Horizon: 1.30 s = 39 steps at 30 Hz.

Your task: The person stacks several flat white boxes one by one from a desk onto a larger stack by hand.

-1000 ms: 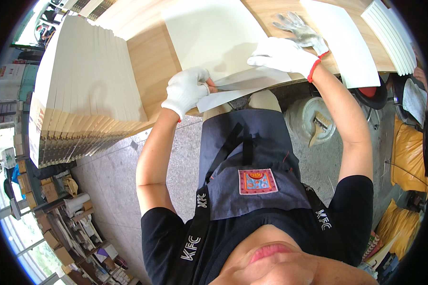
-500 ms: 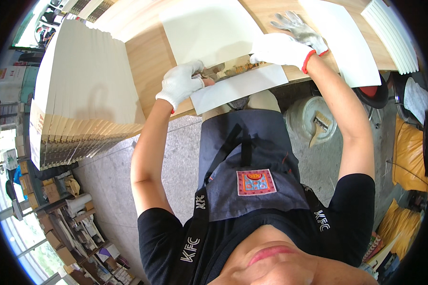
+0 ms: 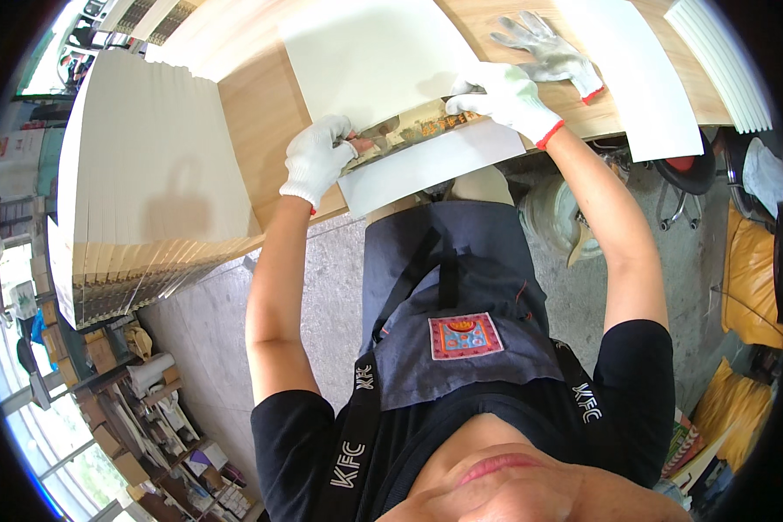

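Between a large cream board [image 3: 374, 61] and a white sheet [image 3: 435, 167] at the table's near edge runs a narrow printed strip [image 3: 413, 128] in brown, black and orange. My left hand [image 3: 316, 159], in a white knit glove with bare fingertips showing, pinches the strip's left end. At the other end my right hand [image 3: 509, 103], also in a white glove with a red cuff, has its fingers curled onto the strip's far edge. An unworn grey-white glove [image 3: 552, 59] lies palm-flat just beyond my right hand.
A tall stack of cream folded boards [image 3: 148, 165] stands at the left. On the right lie a long white sheet [image 3: 631, 78] and several stacked white boards [image 3: 722, 70]. Below the table are a round bucket [image 3: 548, 217] with a brush [image 3: 580, 242] and a black stool [image 3: 687, 170].
My right hand has shifted left and its fingers have curled onto the strip. My left hand has moved slightly left. More of the printed strip shows between them.
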Each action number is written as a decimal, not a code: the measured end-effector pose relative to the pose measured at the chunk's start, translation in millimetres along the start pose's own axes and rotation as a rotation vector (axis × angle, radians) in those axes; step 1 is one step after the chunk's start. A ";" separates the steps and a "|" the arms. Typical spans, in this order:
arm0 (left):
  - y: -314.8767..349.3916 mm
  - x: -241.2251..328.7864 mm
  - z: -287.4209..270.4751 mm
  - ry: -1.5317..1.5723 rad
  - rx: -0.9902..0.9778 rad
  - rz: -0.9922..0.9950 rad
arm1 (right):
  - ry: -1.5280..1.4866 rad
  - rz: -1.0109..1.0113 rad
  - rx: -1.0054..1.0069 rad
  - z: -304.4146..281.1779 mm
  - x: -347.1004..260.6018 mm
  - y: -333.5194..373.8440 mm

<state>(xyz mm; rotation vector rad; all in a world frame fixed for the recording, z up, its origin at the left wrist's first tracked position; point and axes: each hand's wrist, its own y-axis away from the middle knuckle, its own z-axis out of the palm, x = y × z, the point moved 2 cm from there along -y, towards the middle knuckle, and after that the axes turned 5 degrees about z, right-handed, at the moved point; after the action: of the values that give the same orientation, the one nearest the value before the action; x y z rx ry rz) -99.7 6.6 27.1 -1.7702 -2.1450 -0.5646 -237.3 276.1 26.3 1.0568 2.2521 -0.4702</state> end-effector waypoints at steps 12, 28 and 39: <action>-72.3 75.8 -16.2 -0.596 -0.647 0.759 | 0.133 -0.067 0.037 10.5 13.6 -11.0; -81.8 111.0 -20.2 -0.803 -0.832 0.683 | 0.190 0.118 0.245 -69.6 85.2 5.4; -100.7 91.2 -7.2 -0.714 -0.780 0.751 | 0.317 -0.859 -0.013 28.6 -61.0 6.1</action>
<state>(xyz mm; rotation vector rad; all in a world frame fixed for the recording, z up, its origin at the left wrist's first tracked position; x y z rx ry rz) -216.3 65.4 65.3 -3.3818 -1.3894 -0.6596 -191.3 229.8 44.0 0.0914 2.9307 -0.6547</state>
